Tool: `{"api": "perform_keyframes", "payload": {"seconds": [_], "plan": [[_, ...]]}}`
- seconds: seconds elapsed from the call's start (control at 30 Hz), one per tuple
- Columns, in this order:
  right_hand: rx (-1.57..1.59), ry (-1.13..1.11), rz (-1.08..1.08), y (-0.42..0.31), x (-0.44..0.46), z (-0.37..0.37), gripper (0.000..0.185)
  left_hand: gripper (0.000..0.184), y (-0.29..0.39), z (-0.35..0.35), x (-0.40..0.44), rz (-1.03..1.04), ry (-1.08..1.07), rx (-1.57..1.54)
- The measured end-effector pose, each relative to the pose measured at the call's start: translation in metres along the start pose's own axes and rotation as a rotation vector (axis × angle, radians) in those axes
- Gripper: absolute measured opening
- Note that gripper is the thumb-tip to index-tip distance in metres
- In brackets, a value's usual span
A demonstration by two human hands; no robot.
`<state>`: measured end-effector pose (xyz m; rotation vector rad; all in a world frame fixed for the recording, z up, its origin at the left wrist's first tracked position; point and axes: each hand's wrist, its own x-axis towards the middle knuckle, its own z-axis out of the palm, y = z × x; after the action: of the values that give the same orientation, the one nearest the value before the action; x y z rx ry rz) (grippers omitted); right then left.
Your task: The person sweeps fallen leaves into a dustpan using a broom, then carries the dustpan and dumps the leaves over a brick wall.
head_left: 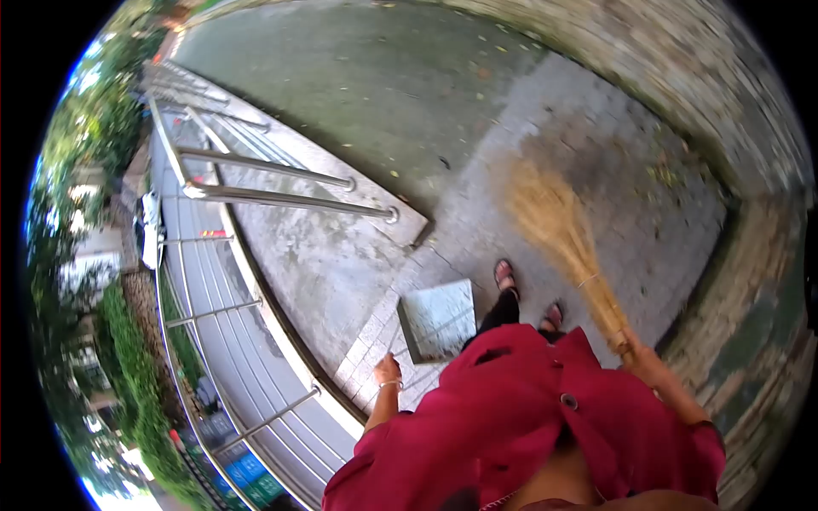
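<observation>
My right hand is wrapped round the narrow end of a straw broom. The broom slants up and to the left, its bristles spread and blurred over the grey paving. On the left, my left hand is closed in a fist beside a square, pale metal dustpan. A thin handle seems to run from the fist toward the dustpan, though its grip is hard to make out. The dustpan lies left of my feet, with faint dark lines across its surface.
A steel railing and a stone ledge stand on the left, with a road beyond. Stone walls border the paving at the top and right. Small leaves lie near the right wall. My sandalled feet are in the middle.
</observation>
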<state>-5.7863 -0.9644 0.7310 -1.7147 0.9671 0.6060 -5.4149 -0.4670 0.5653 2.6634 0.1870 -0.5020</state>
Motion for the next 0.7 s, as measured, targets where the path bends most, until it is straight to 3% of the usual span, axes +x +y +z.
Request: {"api": "perform_keyframes", "payload": {"seconds": [0.03,0.1,0.17,0.23,0.3,0.37,0.43,0.5,0.53,0.6,0.63,0.7], "plan": [[-0.158,-0.062,-0.095,-0.011,0.034,0.004,0.074,0.03,0.006,-0.003,-0.001,-0.173,0.008,-0.073],[-0.284,-0.134,-0.185,-0.05,0.104,0.014,0.072,0.036,0.001,-0.014,0.0,0.054,-0.083,0.388],[-0.404,-0.197,-0.242,-0.087,0.177,0.023,0.071,0.041,0.019,-0.025,-0.009,-0.127,-0.009,0.175],[-0.508,-0.259,-0.286,-0.111,0.227,0.016,0.069,0.037,0.019,-0.031,-0.014,-0.18,0.076,0.208],[-0.341,-0.05,-0.319,-0.105,0.255,-0.007,0.067,0.035,0.026,-0.046,-0.02,-0.2,0.014,0.17],[-0.222,0.049,-0.205,-0.127,0.267,-0.031,0.075,0.034,0.017,-0.049,-0.035,-0.237,-0.06,0.137],[-0.232,0.129,-0.132,-0.169,0.246,-0.039,0.082,0.032,0.003,-0.034,-0.037,-0.053,0.081,0.287],[-0.036,0.129,-0.108,-0.212,0.22,-0.043,0.086,0.03,-0.021,-0.014,-0.031,-0.176,0.046,0.123],[-0.054,0.118,-0.075,-0.225,0.207,-0.05,0.086,0.031,-0.016,-0.012,-0.032,-0.155,0.145,0.028],[-0.157,0.06,-0.013,-0.243,0.19,-0.065,0.084,0.033,0.021,-0.021,-0.043,-0.354,0.188,-0.313],[-0.174,0.05,0.009,-0.245,0.185,-0.068,0.084,0.034,0.05,-0.029,-0.041,-0.561,0.151,-0.569],[-0.296,-0.087,-0.016,-0.251,0.188,-0.075,0.086,0.035,0.06,-0.021,-0.038,-0.672,0.191,-0.671]]}}
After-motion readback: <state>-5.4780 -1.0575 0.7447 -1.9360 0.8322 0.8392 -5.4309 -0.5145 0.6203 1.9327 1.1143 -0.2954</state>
